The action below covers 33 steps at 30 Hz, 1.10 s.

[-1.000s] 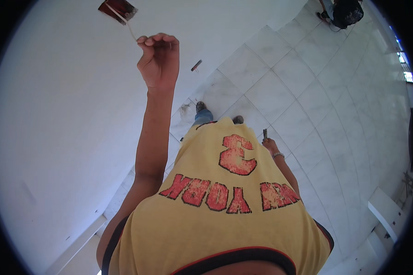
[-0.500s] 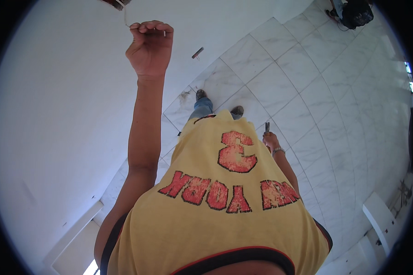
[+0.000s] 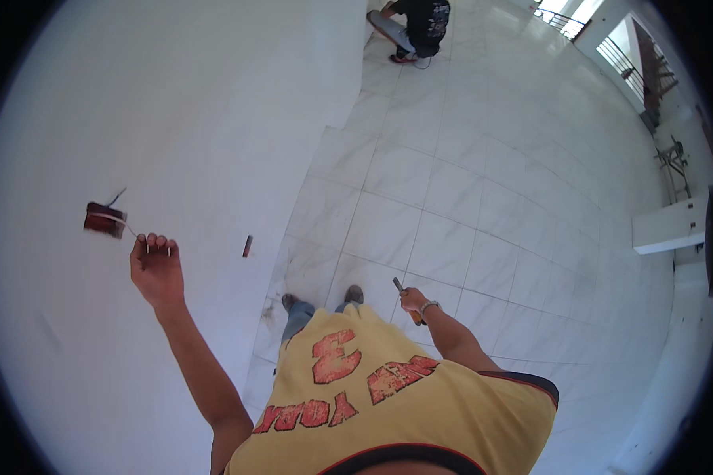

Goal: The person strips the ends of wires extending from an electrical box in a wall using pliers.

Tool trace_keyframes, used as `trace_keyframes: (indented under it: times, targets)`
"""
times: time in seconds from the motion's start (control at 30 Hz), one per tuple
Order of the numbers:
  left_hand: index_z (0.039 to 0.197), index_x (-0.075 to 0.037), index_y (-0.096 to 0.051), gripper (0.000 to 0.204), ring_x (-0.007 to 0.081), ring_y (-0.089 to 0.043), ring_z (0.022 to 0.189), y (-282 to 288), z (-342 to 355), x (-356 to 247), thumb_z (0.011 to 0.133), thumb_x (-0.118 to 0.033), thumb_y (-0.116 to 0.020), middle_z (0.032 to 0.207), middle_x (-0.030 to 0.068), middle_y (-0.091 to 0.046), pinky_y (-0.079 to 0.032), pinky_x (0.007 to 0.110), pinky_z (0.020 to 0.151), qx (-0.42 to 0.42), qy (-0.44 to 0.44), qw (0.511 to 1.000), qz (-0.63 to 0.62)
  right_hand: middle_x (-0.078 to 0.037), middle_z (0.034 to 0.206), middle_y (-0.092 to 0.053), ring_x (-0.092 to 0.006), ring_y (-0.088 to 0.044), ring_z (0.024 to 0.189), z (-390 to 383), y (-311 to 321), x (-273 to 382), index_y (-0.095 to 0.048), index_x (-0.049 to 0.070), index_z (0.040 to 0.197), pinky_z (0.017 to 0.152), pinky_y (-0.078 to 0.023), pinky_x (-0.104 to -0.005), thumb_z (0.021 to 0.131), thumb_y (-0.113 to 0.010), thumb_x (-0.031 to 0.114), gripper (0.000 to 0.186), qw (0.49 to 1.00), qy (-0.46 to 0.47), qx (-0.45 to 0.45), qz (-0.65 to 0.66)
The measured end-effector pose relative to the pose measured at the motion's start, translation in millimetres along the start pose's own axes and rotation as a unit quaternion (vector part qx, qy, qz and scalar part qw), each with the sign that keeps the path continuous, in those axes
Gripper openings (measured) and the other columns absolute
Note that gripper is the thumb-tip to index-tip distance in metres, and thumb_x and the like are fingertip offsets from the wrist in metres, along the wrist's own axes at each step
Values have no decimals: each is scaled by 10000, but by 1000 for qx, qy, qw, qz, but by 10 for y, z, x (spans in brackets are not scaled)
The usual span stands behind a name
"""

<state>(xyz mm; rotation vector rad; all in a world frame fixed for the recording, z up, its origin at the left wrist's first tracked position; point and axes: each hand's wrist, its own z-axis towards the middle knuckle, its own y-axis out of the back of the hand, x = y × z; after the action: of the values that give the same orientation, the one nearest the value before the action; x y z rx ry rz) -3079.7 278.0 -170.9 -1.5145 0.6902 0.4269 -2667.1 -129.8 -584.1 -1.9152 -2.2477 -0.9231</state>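
My left hand (image 3: 158, 271) reaches up the white wall with its fingers closed on the end of a thin white wire (image 3: 131, 229). That wire comes out of a reddish-brown wall box (image 3: 103, 221) set in the wall; a second, greyish wire (image 3: 117, 195) sticks out above it. Held low over the floor at my right, my right hand (image 3: 413, 299) is wrapped round a pair of pliers (image 3: 398, 283). Their grey jaws point forward, and an orange-yellow handle shows below the fist.
A smaller narrow recess (image 3: 248, 246) sits in the wall right of my left hand. Ahead, a person in a dark shirt (image 3: 428, 28) crouches by the wall on the tiled floor (image 3: 388, 222). A wooden trestle (image 3: 673, 165) and a white ledge (image 3: 667, 228) stand at far right.
My view has swung, bringing the whole wall box and the crouching person into sight. The left hand keeps its pinch on the wire. My right hand with the pliers now shows farther out from my body.
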Motion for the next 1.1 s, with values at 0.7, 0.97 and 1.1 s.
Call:
trace_keyframes:
  times: [0.7, 0.97, 1.1]
  targets:
    - [1118, 2, -708, 214, 100, -641, 791, -73, -394, -177, 966, -106, -604, 887, 32, -698, -522, 267, 764, -45, -101, 821, 559, -159, 797, -709, -207, -677, 652, 389, -559, -811, -634, -25, 866, 554, -519, -387, 988, -503, 218, 301, 988, 109, 99, 49]
    - [1214, 72, -616, 358, 190, -697, 637, -587, 319, -393, 954, -173, -612, 863, 94, -675, -522, 293, 616, -184, -250, 827, 468, -80, 715, -622, -202, -613, 594, 170, -65, -154, -594, -1, 943, 480, -467, -376, 964, -501, 109, 145, 988, 27, 62, 138]
    - [1163, 66, -608, 354, 176, -652, 594, -669, 620, -288, 956, -220, -644, 898, 90, -661, -501, 297, 585, -233, -272, 862, 360, -45, 701, -563, -193, -579, 593, 291, -65, -57, -545, 58, 984, 450, -426, -367, 892, -479, -4, 128, 986, 7, 29, 163]
